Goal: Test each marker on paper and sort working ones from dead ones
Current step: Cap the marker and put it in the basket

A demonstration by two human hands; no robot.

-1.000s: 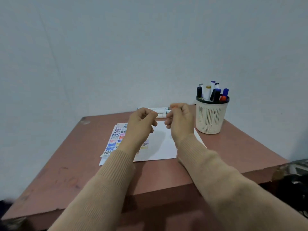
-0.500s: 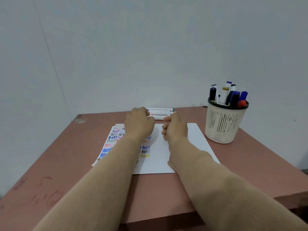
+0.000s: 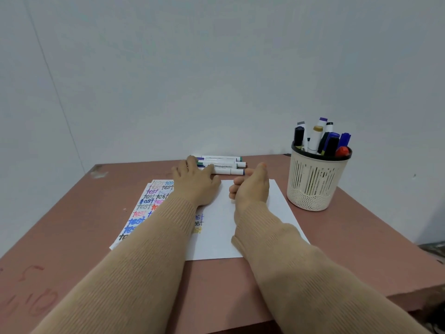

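Head view shows the left hand point(image 3: 195, 183) laid flat at the far side of the counter point(image 3: 72, 225), its fingers point(image 3: 209, 168) straight and spread, the tips touching the row of lying markers point(image 3: 225, 165) that sits just beyond the paper point(image 3: 216, 237). The right hand point(image 3: 251, 186) hangs just above the paper's far edge, thumb up, its fingers point(image 3: 234, 189) loosely curled round nothing. A slotted basket point(image 3: 315, 186) stands to the right of the paper and holds a bunch of upright markers point(image 3: 320, 141). The paper's left part carries rows of the word "test" in many colours.

The markers look light, stiff and smooth-barrelled; lying round on a flat counter they will likely roll at a nudge, so a flat press is apt to scatter the row. A pinch at mid-barrel between thumb and two fingers should lift one cleanly, with the cap end left free for the other hand to pull. Which pile counts as working or dead cannot be told
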